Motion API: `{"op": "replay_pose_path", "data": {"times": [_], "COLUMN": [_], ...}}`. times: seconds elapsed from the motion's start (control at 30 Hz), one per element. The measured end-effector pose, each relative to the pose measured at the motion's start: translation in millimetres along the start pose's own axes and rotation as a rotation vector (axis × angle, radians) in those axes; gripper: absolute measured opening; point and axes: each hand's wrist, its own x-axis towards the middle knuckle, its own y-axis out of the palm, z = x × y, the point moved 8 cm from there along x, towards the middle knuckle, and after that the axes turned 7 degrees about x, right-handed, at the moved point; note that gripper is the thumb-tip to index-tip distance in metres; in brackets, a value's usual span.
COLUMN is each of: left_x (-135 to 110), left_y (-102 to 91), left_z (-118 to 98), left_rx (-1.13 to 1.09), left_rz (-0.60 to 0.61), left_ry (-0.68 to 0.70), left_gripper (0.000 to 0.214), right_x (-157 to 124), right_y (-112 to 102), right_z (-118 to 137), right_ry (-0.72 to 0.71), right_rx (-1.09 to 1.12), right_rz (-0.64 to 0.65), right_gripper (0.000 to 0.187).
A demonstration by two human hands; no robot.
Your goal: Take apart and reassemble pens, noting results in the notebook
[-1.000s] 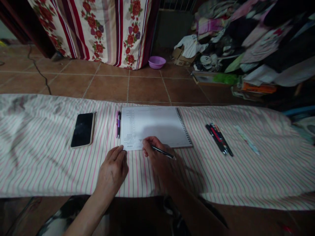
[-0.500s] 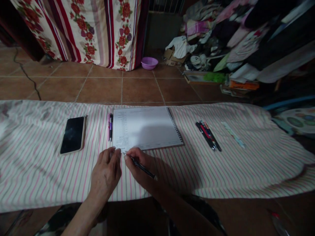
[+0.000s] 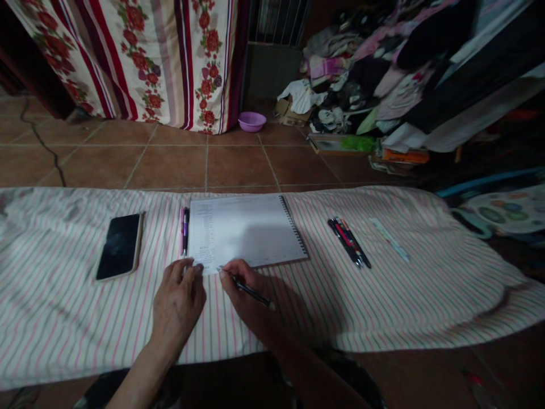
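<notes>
A spiral-bound notebook (image 3: 251,230) lies open on the striped cloth, with its coil on the right side and small print down its left part. My right hand (image 3: 247,284) grips a dark pen (image 3: 254,293), whose tip is at the page's near edge, towards the left. Beside it, my left hand (image 3: 179,295) rests over the page's near-left corner with its fingers bent slightly and laid down. Two pens (image 3: 185,230), one pink and one dark purple, lie along the notebook's left edge.
A phone (image 3: 120,245) with a dark screen lies on the left. To the right are a bunch of pens (image 3: 349,241) and a pale slim pen-like item (image 3: 389,240). Beyond the striped cloth (image 3: 426,295) stand a purple basin (image 3: 251,121), a floral curtain (image 3: 170,62) and piled clothes (image 3: 361,68).
The view has shifted, so everything sits lower and slightly left in the picture. My right hand with the pen has moved a little rightward along the page; my left hand stays at the corner.
</notes>
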Motion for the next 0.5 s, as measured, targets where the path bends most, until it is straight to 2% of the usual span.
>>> {"op": "replay_pose_path", "data": {"times": [0.27, 0.4, 0.5], "left_x": [-1.1, -2.7, -3.0], "left_y": [6.2, 8.1, 10.0], "left_z": [9.0, 11.8, 11.8], "left_rx": [-0.099, -0.114, -0.103], "left_rz": [0.038, 0.042, 0.056], "left_ry": [-0.055, -0.058, -0.050], "left_gripper": [0.020, 0.021, 0.025], "right_x": [13.1, 16.1, 19.3], "right_y": [-8.9, -11.9, -9.4], "right_z": [-8.5, -8.0, -0.8], "right_ry": [0.082, 0.096, 0.033], "right_rx": [0.114, 0.085, -0.010], "right_rz": [-0.003, -0.019, 0.016], "right_gripper": [0.009, 0.013, 0.014]}}
